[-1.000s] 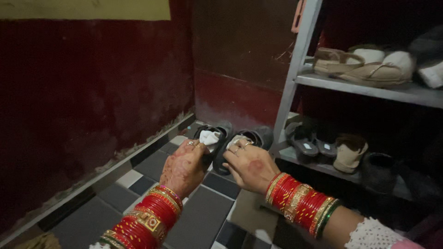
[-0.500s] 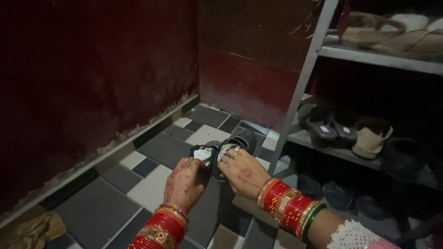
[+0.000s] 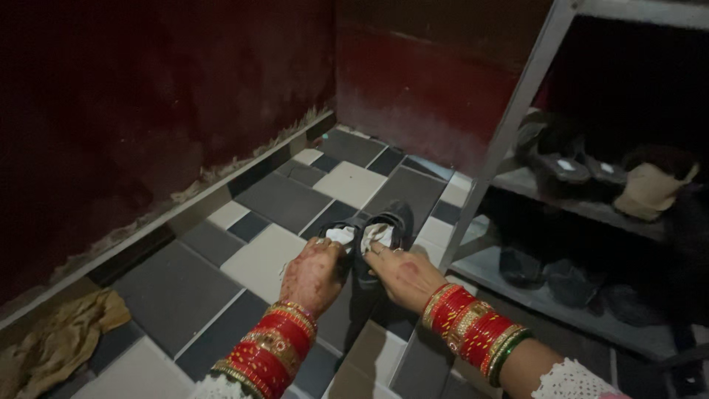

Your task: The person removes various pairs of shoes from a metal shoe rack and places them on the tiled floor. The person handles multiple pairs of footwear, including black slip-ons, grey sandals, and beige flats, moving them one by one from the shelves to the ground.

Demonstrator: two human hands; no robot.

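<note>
My left hand (image 3: 314, 275) grips the heel of a dark shoe (image 3: 334, 240) that has a white cloth stuffed in its opening. My right hand (image 3: 405, 275) grips the heel of the second dark shoe (image 3: 389, 222), which also has white cloth inside. The two shoes lie side by side, low over the tiled floor (image 3: 281, 199), toes pointing away from me. Whether their soles touch the tiles I cannot tell. Both wrists wear stacks of red and gold bangles.
A grey metal shoe rack (image 3: 509, 133) stands at the right, with dark sandals (image 3: 561, 166) and a beige shoe (image 3: 650, 191) on a shelf and more dark footwear below. A dark red wall runs along the left and back. A crumpled tan rag (image 3: 59, 340) lies at the lower left.
Both hands have brought the pair of shoes down from rack height toward the floor, and my view has tilted downward with them. The grip on each shoe is unchanged.
</note>
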